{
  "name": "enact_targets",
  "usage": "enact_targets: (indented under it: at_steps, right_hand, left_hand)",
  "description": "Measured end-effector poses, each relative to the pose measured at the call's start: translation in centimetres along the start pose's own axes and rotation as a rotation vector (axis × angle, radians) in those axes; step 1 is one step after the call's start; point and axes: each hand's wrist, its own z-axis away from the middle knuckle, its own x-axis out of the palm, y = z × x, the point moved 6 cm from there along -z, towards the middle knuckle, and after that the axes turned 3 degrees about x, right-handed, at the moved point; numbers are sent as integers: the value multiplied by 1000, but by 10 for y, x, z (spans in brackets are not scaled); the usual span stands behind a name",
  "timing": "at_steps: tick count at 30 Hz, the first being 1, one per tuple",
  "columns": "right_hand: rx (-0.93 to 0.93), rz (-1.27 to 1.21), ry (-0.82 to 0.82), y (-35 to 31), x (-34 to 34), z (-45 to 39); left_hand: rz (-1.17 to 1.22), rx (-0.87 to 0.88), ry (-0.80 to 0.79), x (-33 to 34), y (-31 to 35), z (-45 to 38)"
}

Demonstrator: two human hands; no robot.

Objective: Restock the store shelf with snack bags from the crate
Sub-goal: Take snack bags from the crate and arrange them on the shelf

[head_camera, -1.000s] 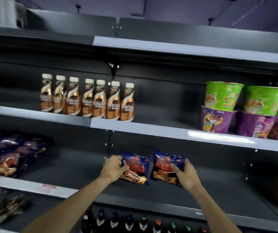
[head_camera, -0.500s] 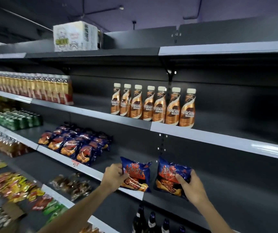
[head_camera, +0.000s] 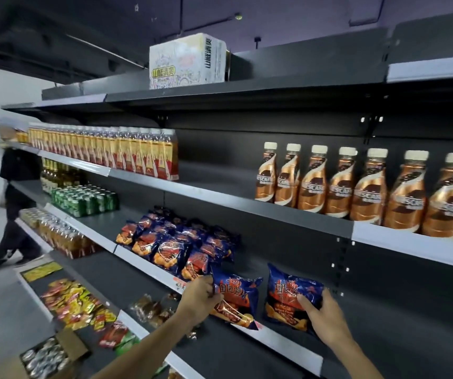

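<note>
Two snack bags in my hands: left hand [head_camera: 198,296] grips left bag [head_camera: 235,298], right hand [head_camera: 321,314] grips right bag [head_camera: 291,299]. Both carried leftward along shelf [head_camera: 280,343], now just beside stocked pile [head_camera: 181,247]; placement apparently imminent. Crate unseen.

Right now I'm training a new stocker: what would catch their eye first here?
Two hands, left and right, each hold a blue snack bag at the shelf edge, beside a pile of the same bags. Above stand coffee bottles.
</note>
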Motion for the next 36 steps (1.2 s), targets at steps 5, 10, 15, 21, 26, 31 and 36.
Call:
enact_targets:
  at_steps: [5, 10, 15, 21, 26, 31, 36]
  right_hand:
    - [42, 2, 74, -15, 41, -24]
    - [83, 29, 93, -20, 63, -40]
    - [108, 46, 109, -20, 72, -61]
    - [152, 71, 126, -6, 77, -97]
    - [183, 85, 107, 9, 80, -129]
    - [208, 79, 126, 19, 76, -158]
    - [261, 39, 159, 35, 71, -170]
  left_hand:
    - [-8, 47, -27, -15, -36, -49]
    - [21, 91, -100, -1, -57, -84]
    - [42, 83, -132, 20, -77, -114]
    - [18, 70, -165, 40, -91, -152]
    - [17, 101, -181, 63, -87, -191]
    - [42, 70, -146, 86, -78, -226]
    - [56, -22, -138, 109, -75, -256]
